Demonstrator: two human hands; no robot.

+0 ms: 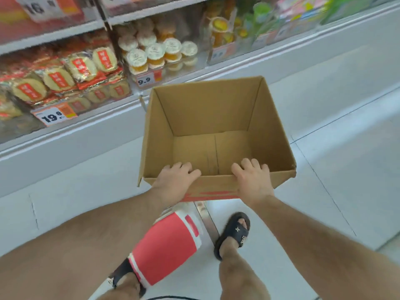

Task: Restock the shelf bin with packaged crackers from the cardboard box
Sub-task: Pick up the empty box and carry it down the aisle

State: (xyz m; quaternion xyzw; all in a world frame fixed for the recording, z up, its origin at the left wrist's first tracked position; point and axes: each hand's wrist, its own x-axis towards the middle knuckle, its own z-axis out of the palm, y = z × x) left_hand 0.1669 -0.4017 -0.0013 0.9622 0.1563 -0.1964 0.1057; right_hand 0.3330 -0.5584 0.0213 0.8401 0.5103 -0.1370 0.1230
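Behind the cardboard box (pixel 213 135), the shelf bin (pixel 65 109) holds packaged crackers (pixel 58 80), with jelly cups (pixel 155 54) beside it. The left hand (pixel 176 180) and right hand (pixel 253 180) each curl over the box's near rim, gripping it above the floor (pixel 337 161).

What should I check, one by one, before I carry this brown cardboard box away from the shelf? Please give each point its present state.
1. Brown cardboard box has no cracker packs left inside: ok, only its bare bottom shows.
2. Left hand grips the near rim: ok, fingers curl over the edge.
3. Right hand grips the near rim: ok, same hold.
4. Clear shelf bin holds round cracker packs with red labels: ok, they are piled high.
5. Box bottom flaps closed firmly: cannot tell; only a centre seam shows.
6. White tiled floor around the black sandal free of obstacles: ok where visible.
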